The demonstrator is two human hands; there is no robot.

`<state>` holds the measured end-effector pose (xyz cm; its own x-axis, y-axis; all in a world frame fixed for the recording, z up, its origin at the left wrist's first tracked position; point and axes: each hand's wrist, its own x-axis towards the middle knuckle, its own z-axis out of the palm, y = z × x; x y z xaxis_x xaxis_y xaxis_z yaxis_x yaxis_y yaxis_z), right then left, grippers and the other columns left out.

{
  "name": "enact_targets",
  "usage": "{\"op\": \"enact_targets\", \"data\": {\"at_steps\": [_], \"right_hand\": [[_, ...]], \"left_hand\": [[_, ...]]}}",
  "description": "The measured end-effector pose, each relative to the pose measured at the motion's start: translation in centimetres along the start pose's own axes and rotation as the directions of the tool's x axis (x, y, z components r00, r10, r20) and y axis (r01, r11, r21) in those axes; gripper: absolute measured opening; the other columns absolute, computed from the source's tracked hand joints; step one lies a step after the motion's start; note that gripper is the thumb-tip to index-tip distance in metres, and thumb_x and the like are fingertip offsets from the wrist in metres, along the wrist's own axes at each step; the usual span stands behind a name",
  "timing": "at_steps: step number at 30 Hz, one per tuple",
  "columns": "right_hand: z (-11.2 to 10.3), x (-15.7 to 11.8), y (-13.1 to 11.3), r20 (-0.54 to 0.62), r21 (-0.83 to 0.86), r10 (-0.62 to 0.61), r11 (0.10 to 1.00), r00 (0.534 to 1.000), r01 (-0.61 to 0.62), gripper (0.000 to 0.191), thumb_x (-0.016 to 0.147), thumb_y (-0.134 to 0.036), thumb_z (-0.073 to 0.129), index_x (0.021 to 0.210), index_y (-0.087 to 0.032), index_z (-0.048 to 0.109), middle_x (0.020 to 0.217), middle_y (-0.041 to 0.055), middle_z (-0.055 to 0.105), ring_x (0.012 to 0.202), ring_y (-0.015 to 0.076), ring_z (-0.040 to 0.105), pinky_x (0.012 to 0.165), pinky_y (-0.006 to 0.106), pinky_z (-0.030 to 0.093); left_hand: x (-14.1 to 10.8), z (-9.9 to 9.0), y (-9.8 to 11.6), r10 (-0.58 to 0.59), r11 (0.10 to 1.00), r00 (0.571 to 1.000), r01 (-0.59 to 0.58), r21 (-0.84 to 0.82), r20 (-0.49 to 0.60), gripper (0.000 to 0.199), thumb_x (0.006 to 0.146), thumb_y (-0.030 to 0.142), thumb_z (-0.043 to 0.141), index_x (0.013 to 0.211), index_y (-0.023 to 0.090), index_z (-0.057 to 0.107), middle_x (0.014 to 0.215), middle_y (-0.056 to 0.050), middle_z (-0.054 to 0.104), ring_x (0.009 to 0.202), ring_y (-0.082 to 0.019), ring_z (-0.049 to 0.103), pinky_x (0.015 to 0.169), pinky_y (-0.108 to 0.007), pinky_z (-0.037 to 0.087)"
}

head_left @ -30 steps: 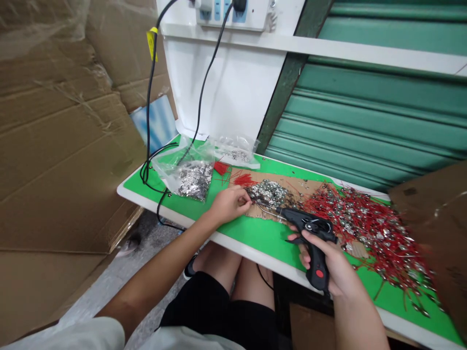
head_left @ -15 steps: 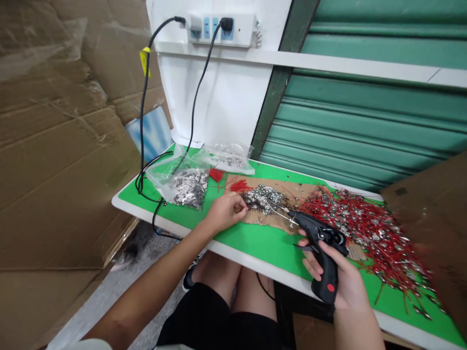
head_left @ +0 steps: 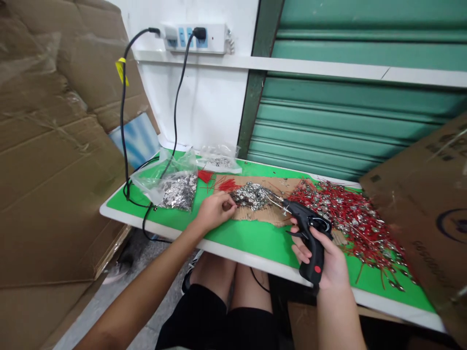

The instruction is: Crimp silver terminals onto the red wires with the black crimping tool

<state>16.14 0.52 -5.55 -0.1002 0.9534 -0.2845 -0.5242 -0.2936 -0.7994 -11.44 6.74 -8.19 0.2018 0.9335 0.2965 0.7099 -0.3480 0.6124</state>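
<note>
My right hand [head_left: 323,255] grips a black soldering gun [head_left: 310,233] by its handle, with fingers near the trigger. The gun's thin metal tip points left, over the right part of a heap of small silvery metal discs [head_left: 251,195]. My left hand [head_left: 216,211] is pinched closed at the left front edge of that heap; whatever lies between the fingertips is too small to make out. Under the heap lies a torn piece of cardboard [head_left: 262,215]. Short red wires [head_left: 229,185] lie just behind my left hand.
A big pile of red wires with metal discs [head_left: 350,218] covers the right of the green table [head_left: 251,243]. Two clear bags of metal parts [head_left: 178,192] stand at the left, beside black cables [head_left: 124,126]. Cardboard boxes [head_left: 47,194] flank both sides.
The whole view has shifted, so the scene sits further left. The soldering gun has moved slightly away from me over the heap. My left hand stays pinched at the same spot.
</note>
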Motion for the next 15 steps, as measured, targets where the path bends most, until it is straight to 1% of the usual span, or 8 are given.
{"op": "enact_targets", "data": {"at_steps": [3, 5, 8, 11, 15], "right_hand": [[0.0, -0.2, 0.0, -0.003, 0.025, -0.031, 0.999, 1.000, 0.031, 0.027, 0.078, -0.033, 0.065, 0.099, -0.017, 0.071, 0.083, 0.0055, 0.062, 0.045, 0.0059, 0.029, 0.035, 0.017, 0.035], [0.1, -0.4, 0.1, -0.008, 0.036, -0.067, 0.997, 0.998, 0.068, 0.027, 0.077, -0.033, 0.065, 0.099, -0.017, 0.071, 0.081, 0.0052, 0.061, 0.045, 0.0065, 0.029, 0.034, 0.018, 0.035], [0.2, -0.8, 0.1, -0.021, 0.065, -0.110, 0.992, 0.994, 0.111, 0.028, 0.078, -0.032, 0.063, 0.100, -0.016, 0.069, 0.082, 0.0056, 0.057, 0.045, 0.0080, 0.028, 0.034, 0.021, 0.035], [0.2, -1.0, 0.1, -0.031, 0.114, -0.123, 0.986, 0.992, 0.126, 0.026, 0.077, -0.031, 0.063, 0.099, -0.018, 0.068, 0.082, 0.0045, 0.055, 0.045, 0.0078, 0.028, 0.034, 0.020, 0.035], [0.2, -1.3, 0.1, -0.025, 0.102, -0.161, 0.981, 0.987, 0.162, 0.026, 0.076, -0.034, 0.065, 0.096, -0.019, 0.067, 0.081, 0.0039, 0.053, 0.045, 0.0079, 0.027, 0.033, 0.021, 0.035]], "left_hand": [[0.0, 0.2, -0.2, 0.008, 1.000, 1.000, -0.008, 0.003, -0.024, 0.010, 0.080, 0.025, 0.062, 0.077, 0.017, 0.067, 0.072, 0.000, 0.059, 0.068, -0.010, 0.052, 0.063, -0.022, 0.036], [0.0, 0.3, -0.4, 0.008, 1.000, 1.000, -0.008, 0.012, -0.029, 0.011, 0.079, 0.026, 0.063, 0.077, 0.017, 0.067, 0.071, 0.000, 0.058, 0.067, -0.010, 0.051, 0.063, -0.022, 0.036], [0.1, 0.4, -0.5, 0.000, 1.000, 1.000, 0.000, 0.017, -0.015, 0.011, 0.079, 0.027, 0.064, 0.076, 0.017, 0.068, 0.070, 0.001, 0.058, 0.066, -0.010, 0.051, 0.062, -0.022, 0.036], [0.1, 0.4, -0.6, -0.010, 1.000, 1.000, 0.010, 0.014, -0.006, 0.012, 0.080, 0.027, 0.064, 0.077, 0.017, 0.069, 0.070, 0.000, 0.058, 0.066, -0.010, 0.051, 0.062, -0.022, 0.035], [0.0, 0.3, -0.4, -0.008, 1.000, 1.000, 0.008, 0.012, -0.011, 0.013, 0.081, 0.027, 0.063, 0.079, 0.017, 0.070, 0.070, 0.000, 0.058, 0.067, -0.010, 0.051, 0.062, -0.022, 0.036]]}}
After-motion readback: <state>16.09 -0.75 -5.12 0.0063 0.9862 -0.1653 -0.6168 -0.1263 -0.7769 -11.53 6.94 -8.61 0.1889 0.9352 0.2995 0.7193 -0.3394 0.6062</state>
